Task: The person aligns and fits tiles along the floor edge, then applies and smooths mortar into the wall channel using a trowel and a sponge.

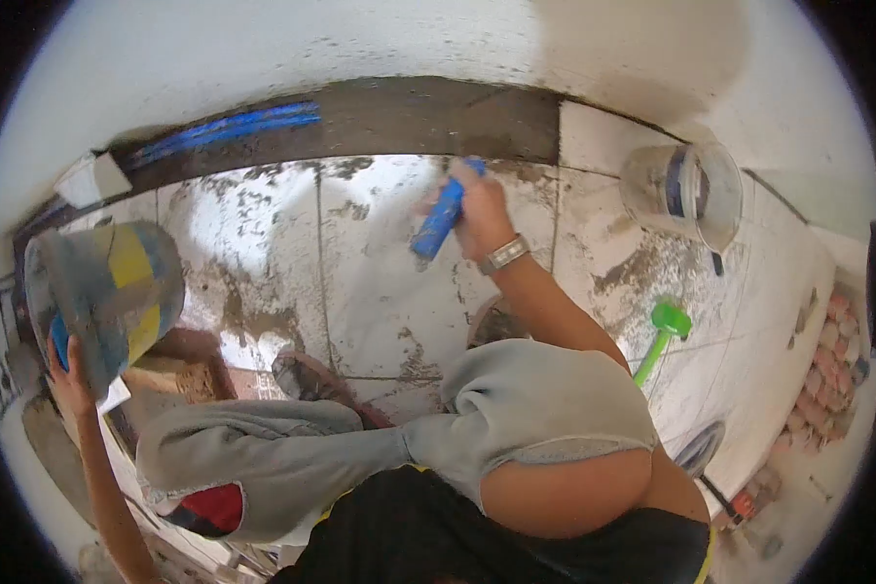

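Observation:
My right hand [485,219] is closed around a blue cylinder [440,216] with a greyish lower end, held above the dirty white floor tiles. Its exact kind I cannot make out. At the far left, my left hand [72,378] grips the lower edge of a grey bucket [83,277] with yellow patches, which leans on its side. A small blue thing [59,339] shows by those fingers. Ahead of my right hand, a dark strip of wet-looking mortar [438,119] runs along the wall, with blue strips [229,128] lying at its left part.
A clear plastic bucket [652,185] lies tipped at the right. A green mallet [669,319] rests on the tiles beside my right knee. A pile of reddish rubble [822,384] stands far right. One white tile piece [93,180] leans near the left wall.

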Tool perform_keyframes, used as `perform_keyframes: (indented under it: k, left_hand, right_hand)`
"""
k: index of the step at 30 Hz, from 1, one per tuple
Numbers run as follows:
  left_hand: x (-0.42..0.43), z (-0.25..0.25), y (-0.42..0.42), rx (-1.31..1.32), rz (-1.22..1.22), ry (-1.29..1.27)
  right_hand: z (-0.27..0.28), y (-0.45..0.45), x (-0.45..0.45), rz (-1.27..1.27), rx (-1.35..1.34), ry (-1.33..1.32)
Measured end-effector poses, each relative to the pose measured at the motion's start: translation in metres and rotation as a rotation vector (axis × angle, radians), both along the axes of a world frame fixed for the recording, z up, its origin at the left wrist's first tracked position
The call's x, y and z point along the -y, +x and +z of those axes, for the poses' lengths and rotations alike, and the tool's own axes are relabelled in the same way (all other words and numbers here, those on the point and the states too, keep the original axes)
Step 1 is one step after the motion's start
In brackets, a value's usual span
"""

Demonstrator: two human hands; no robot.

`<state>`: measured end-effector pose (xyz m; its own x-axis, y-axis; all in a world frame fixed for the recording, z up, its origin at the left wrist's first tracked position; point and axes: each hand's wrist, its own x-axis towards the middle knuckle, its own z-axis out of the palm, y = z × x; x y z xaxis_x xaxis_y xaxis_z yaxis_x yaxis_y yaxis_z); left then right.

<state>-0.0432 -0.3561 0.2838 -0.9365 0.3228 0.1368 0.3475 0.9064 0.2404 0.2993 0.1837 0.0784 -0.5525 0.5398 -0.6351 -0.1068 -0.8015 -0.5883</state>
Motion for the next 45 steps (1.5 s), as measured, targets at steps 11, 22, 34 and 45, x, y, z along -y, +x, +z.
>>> perform_keyframes:
  k: [11,22,34,45]
  left_hand:
    - [0.01,-0.016,-0.008,0.18,0.017,0.337]
    - [-0.009,-0.007,0.0,0.064,-0.04,0.208]
    - [0.022,-0.013,-0.014,0.172,0.01,0.288]
    - [0.034,-0.012,-0.024,0.046,-0.1,0.027]
  right_hand:
    - [-0.012,-0.097,0.049,0.148,-0.005,-0.094]
    - [-0.011,-0.166,0.125,0.437,-0.102,-0.17]
    - [0.019,-0.025,0.059,0.193,0.002,0.068]
    - [-0.022,-0.005,-0.03,-0.12,0.144,0.104]
